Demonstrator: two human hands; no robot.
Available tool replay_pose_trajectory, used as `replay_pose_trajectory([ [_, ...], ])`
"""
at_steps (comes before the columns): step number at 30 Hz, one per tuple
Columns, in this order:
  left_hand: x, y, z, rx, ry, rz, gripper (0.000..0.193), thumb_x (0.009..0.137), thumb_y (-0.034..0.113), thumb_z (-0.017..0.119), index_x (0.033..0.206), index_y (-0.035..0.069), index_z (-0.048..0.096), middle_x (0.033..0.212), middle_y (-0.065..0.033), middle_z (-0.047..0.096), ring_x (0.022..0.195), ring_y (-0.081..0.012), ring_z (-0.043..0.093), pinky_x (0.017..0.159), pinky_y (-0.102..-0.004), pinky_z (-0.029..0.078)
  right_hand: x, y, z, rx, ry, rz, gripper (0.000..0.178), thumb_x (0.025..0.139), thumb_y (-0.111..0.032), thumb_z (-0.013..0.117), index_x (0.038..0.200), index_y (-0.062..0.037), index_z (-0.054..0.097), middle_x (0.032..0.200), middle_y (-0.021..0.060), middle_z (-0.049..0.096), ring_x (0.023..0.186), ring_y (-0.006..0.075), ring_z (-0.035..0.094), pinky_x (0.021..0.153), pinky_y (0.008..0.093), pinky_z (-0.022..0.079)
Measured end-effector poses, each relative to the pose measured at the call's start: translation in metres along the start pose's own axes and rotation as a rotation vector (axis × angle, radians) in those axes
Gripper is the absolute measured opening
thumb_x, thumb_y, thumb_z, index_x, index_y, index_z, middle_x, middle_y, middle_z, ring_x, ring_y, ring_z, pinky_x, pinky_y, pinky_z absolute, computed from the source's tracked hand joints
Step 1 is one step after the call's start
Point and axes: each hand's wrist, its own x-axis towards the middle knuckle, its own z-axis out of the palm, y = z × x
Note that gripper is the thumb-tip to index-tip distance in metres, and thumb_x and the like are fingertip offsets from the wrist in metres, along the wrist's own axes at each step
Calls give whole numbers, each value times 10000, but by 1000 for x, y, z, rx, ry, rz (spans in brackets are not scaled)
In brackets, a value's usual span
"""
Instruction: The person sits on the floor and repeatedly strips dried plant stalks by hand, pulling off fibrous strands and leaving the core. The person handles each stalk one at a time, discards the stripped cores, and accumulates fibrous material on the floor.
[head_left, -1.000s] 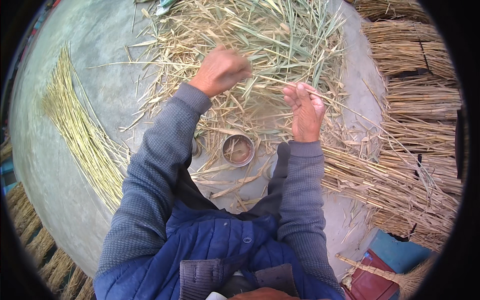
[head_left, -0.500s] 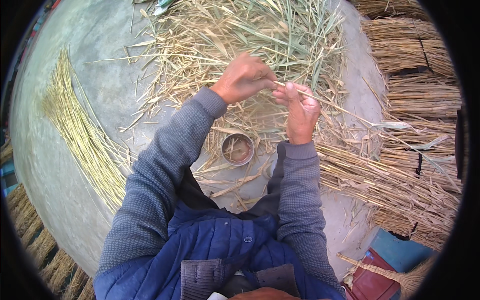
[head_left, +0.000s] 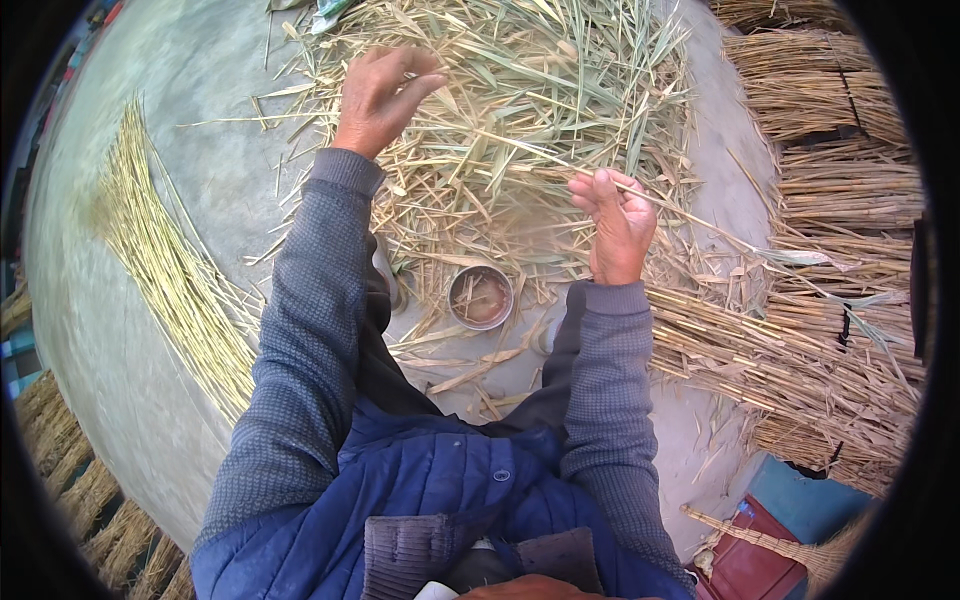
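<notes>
My right hand [head_left: 618,222] grips a thin reed stalk [head_left: 690,212] between thumb and fingers. The stalk slants from above the leaf pile down to the right, where pale dry leaves [head_left: 800,257] hang from its far part. Up and to the left, my left hand [head_left: 385,95] hovers over the edge of the heap of stripped leaves [head_left: 500,60], its thumb and fingers drawn together. Whatever may be between those fingertips is too blurred to make out. Below the hands, a small round metal bowl [head_left: 508,305] stands on the floor between my legs, with bits of straw in it.
A bundle of pale, bare stalks [head_left: 175,270] lies on the grey floor [head_left: 90,330] at the left. Unstripped reeds [head_left: 760,360] lie beside my right arm, and tied bundles [head_left: 845,185] are stacked beyond. A broom [head_left: 770,540] rests over a dark red object [head_left: 745,575] at lower right.
My left hand has left the stalk and swung up and to the left. My right hand has shifted slightly right, still holding the stalk.
</notes>
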Motion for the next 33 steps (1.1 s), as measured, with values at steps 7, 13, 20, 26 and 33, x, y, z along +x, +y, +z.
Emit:
replay_pose_trajectory([
  [7, -14, 29, 45, -317, -414, 124, 254, 837, 285, 797, 998, 96, 742, 947, -45, 724, 932, -196, 652, 869, -373, 489, 1, -1, 11, -16, -27, -8, 286, 984, -169, 669, 1107, 69, 569, 975, 208, 718, 834, 228, 737, 743, 294, 607],
  [13, -9, 24, 38, -762, -426, -384, 150, 867, 184, 782, 932, 62, 726, 882, -53, 741, 826, -133, 694, 769, -312, 567, 0, 0, 7, -10, -18, 2, 285, 985, -177, 669, 1100, 64, 570, 962, 209, 721, 809, 221, 737, 719, 278, 603],
  [20, -8, 21, 29, -372, -348, -62, 286, 857, 281, 794, 1002, 54, 700, 969, -58, 727, 945, -186, 667, 860, -346, 528, 0, -2, 2, -15, 7, 23, 303, 960, -222, 710, 1077, 36, 603, 950, 178, 726, 790, 202, 732, 715, 280, 609],
  [26, -18, 30, 53, -418, -394, 54, 203, 829, 235, 808, 947, 82, 746, 959, -40, 724, 931, -199, 667, 845, -356, 509, -3, -6, 10, -61, 17, 19, 330, 966, -227, 703, 1074, 60, 582, 929, 198, 725, 765, 207, 733, 685, 261, 599],
  [33, -12, 22, 39, -880, -296, -433, 70, 886, 68, 755, 908, 16, 712, 938, -76, 739, 882, -149, 699, 820, -276, 566, -3, -8, 7, -4, 11, 16, 323, 961, -223, 709, 1061, 60, 589, 924, 196, 725, 760, 207, 734, 678, 268, 604],
])
